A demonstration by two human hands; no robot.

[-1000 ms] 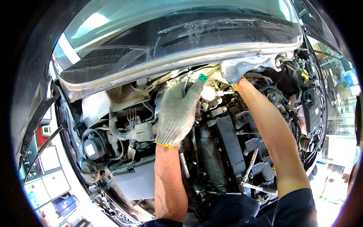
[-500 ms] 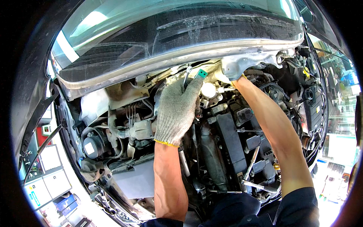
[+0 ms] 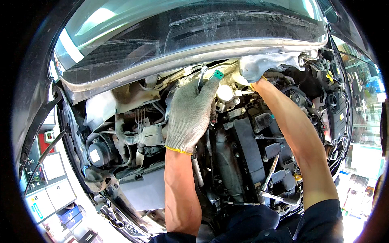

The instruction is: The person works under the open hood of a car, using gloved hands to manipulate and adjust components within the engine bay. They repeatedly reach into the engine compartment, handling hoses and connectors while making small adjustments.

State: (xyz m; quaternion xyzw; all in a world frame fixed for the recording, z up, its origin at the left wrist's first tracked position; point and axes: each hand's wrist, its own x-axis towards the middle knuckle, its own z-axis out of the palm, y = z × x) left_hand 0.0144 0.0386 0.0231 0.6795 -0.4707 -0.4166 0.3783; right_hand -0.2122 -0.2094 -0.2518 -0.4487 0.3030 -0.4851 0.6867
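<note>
My left hand (image 3: pixel 189 111) wears a grey knit glove with a yellow cuff. It reaches to the back of a car's engine bay, below the windshield edge, with its fingers curled. A small green piece with dark holes (image 3: pixel 218 75) sticks out past the thumb; the rest of it is hidden. Beside the fingers rises a thin metal shank (image 3: pixel 201 73), and I cannot tell whether it is gripped. My right hand is behind a grey metal shield (image 3: pixel 252 69); only a bit of yellow glove cuff (image 3: pixel 254 86) shows. A round pale cap (image 3: pixel 224 93) sits between the hands.
A ratchet wrench (image 3: pixel 277 198) and a metal bar (image 3: pixel 270 173) lie on the engine at the near right. A long black cover (image 3: pixel 248 150) runs down the middle. The dirty windshield base (image 3: pixel 194 50) overhangs the back. A tool cart (image 3: pixel 52 202) stands at the left.
The view has shifted slightly, with the engine a little higher in the picture. Both hands stay in about the same places, and the left still has the green piece at its thumb.
</note>
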